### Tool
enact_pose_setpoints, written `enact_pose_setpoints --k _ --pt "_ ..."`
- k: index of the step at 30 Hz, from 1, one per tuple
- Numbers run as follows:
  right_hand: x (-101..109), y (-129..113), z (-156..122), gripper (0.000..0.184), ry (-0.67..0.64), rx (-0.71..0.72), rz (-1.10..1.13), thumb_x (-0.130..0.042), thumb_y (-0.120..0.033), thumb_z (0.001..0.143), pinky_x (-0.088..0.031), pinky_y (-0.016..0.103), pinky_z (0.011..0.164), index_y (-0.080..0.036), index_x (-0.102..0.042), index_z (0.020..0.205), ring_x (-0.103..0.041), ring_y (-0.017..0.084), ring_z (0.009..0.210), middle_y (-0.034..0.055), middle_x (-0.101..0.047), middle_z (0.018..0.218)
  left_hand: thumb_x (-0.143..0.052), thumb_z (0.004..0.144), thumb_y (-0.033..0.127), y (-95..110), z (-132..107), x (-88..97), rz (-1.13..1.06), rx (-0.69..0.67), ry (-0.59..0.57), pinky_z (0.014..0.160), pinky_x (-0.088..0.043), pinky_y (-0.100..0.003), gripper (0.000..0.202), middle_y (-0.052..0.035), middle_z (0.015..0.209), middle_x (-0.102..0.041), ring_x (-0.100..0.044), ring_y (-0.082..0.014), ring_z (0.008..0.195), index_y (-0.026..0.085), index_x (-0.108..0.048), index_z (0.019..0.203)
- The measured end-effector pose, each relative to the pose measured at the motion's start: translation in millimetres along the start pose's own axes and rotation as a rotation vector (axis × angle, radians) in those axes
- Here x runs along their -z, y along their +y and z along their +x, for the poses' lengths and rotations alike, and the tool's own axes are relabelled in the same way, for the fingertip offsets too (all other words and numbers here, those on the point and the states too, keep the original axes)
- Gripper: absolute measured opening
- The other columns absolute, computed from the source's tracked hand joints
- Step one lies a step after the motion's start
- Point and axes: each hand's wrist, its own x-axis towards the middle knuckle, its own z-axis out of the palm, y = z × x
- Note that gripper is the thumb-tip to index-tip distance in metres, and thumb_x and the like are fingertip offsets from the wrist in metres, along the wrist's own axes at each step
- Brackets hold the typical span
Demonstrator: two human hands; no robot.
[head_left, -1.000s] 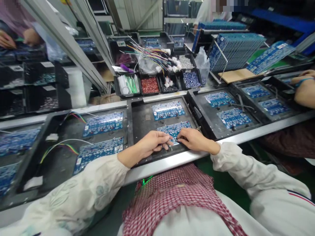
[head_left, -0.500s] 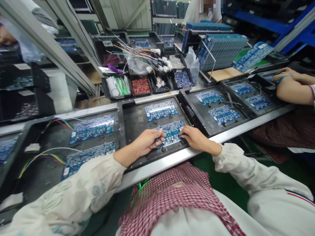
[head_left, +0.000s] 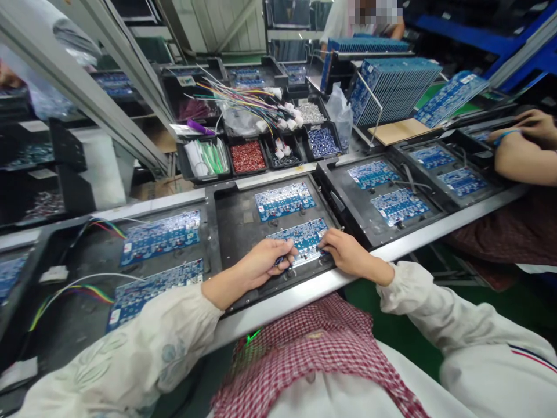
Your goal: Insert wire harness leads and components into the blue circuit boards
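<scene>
A blue circuit board (head_left: 304,237) lies in the near half of a black tray (head_left: 235,232), under both of my hands. My left hand (head_left: 267,262) is closed at the board's left end, with small dark blue components (head_left: 281,261) showing between its curled fingers. At the right end, my right hand (head_left: 348,253) pinches close to the board surface; whatever is between its fingertips is hidden. Behind them, a second blue circuit board (head_left: 285,201) lies in the same tray.
Trays with more boards (head_left: 160,235) continue left and right along the metal rail (head_left: 278,300). Behind stand bins of red components (head_left: 248,157), blue components (head_left: 322,141) and wire harnesses (head_left: 248,96). A rack of boards (head_left: 394,90) is at back right. A co-worker's arm (head_left: 522,154) reaches in at right.
The view has shifted slightly. My left fingers have turned a little, showing more of the dark blue components; my right hand stays at the board's right end with its fingers more tucked.
</scene>
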Motion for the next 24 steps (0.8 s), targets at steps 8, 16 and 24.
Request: enact_pose_setpoints --k 8,16,24 --pt "-8.0 3.2 -1.8 0.022 0.012 0.015 0.035 -0.041 0.0 0.079 -0.045 0.028 0.07 -0.015 -0.056 0.083 -0.053 0.017 0.079 0.0074 -0.055 0.083 -0.052 0.083 0.026 61.3 40.6 -16.0 0.213 -0.073 0.052 0.033 -0.017 -0.013 0.024 -0.0014 0.056 -0.051 -0.037 -0.0024 0.039 0.008 -0.06 0.069" --pt "-23.5 4.5 -3.7 0.03 0.048 0.07 0.063 -0.04 0.002 0.069 -0.045 0.03 0.068 -0.018 -0.056 0.085 -0.052 0.018 0.079 0.0076 -0.056 0.086 -0.035 0.09 0.018 205.2 195.4 -70.5 0.832 -0.673 0.346 0.062 -0.044 -0.022 0.031 -0.0121 0.082 -0.065 -0.058 -0.0107 0.068 0.007 -0.064 0.091" --pt "11.8 1.7 -4.4 0.048 -0.174 0.154 0.0 -0.05 -0.004 0.075 -0.049 0.032 0.077 -0.028 -0.056 0.115 -0.058 0.021 0.093 0.0117 -0.054 0.116 -0.052 0.082 0.022 219.5 177.4 -0.7 1.365 -0.781 0.549 0.094 -0.037 -0.034 0.021 -0.0137 0.106 -0.061 -0.053 -0.0223 0.104 0.014 -0.065 0.096"
